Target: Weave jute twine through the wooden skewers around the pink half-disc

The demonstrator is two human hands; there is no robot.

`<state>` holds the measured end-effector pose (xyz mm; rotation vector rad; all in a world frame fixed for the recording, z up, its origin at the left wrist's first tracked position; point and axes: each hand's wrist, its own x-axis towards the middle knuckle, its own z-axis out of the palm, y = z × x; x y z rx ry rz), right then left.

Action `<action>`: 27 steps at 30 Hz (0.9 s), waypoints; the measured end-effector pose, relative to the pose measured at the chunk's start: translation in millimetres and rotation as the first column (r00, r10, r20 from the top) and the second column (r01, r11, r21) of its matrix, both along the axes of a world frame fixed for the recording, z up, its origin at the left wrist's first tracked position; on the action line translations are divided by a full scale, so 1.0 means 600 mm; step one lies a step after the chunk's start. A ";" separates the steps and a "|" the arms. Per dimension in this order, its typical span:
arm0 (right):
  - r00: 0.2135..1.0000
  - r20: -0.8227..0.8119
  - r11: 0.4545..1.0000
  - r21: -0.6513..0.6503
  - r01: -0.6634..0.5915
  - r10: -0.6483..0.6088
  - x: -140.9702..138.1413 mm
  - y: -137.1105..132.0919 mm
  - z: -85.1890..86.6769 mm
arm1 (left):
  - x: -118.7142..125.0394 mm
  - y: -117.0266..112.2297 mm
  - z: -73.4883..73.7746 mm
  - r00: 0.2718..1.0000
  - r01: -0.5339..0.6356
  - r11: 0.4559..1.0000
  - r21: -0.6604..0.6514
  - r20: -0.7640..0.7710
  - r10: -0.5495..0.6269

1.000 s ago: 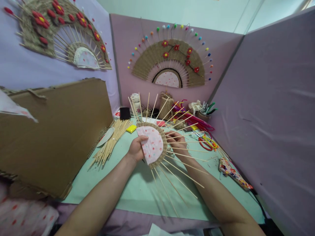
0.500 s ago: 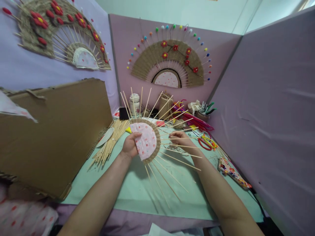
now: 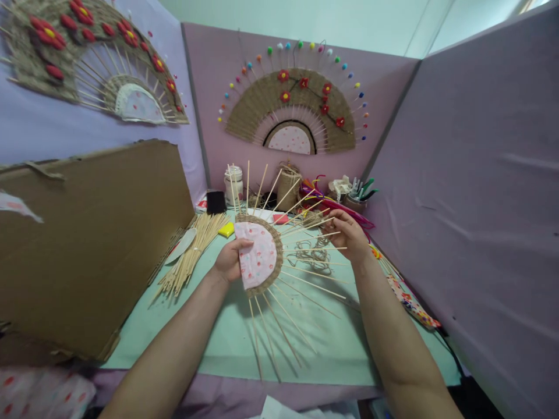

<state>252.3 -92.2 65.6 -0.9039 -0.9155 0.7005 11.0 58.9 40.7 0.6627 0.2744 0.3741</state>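
Observation:
My left hand (image 3: 230, 260) grips the straight edge of a half-round fan frame (image 3: 259, 256), thumb on its pink dotted fabric. A woven twine border follows the curved edge, and thin wooden sticks (image 3: 312, 286) spread out from it like rays. My right hand (image 3: 349, 233) is at the stick tips on the right, thumb and fingers pinched together. What lies in the pinch, a stick tip or a strand of twine, is too small to make out. Loose twine (image 3: 312, 256) lies in loops on the table behind the sticks, below and left of my right hand.
Left on the mint-green table (image 3: 244, 355) are a stick bundle (image 3: 194, 253) and a cardboard sheet (image 3: 96, 244). A jar (image 3: 234, 185), twine spool (image 3: 288, 186) and pipe cleaners (image 3: 345, 212) stand behind. A patterned glue gun (image 3: 410, 301) lies right. Finished fans (image 3: 244, 116) hang on the partitions.
My right hand has moved outward and up, from among the sticks to their tips. The fan frame has turned slightly in my left hand. The whole view has shifted a little.

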 end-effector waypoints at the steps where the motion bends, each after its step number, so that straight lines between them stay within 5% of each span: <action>1: 0.999 0.016 1.000 0.006 0.030 -0.030 0.001 0.000 0.002 | 0.000 0.001 -0.001 1.000 0.017 1.000 0.002 0.002 -0.017; 15: 0.869 0.249 0.904 0.133 0.406 -0.427 0.023 0.004 -0.010 | 0.001 0.005 -0.008 0.999 0.029 1.000 -0.006 -0.027 -0.029; 27: 0.873 0.234 0.903 0.132 0.408 -0.428 0.029 0.002 -0.008 | 0.003 0.002 -0.002 0.999 -0.034 0.999 -0.016 -0.035 0.034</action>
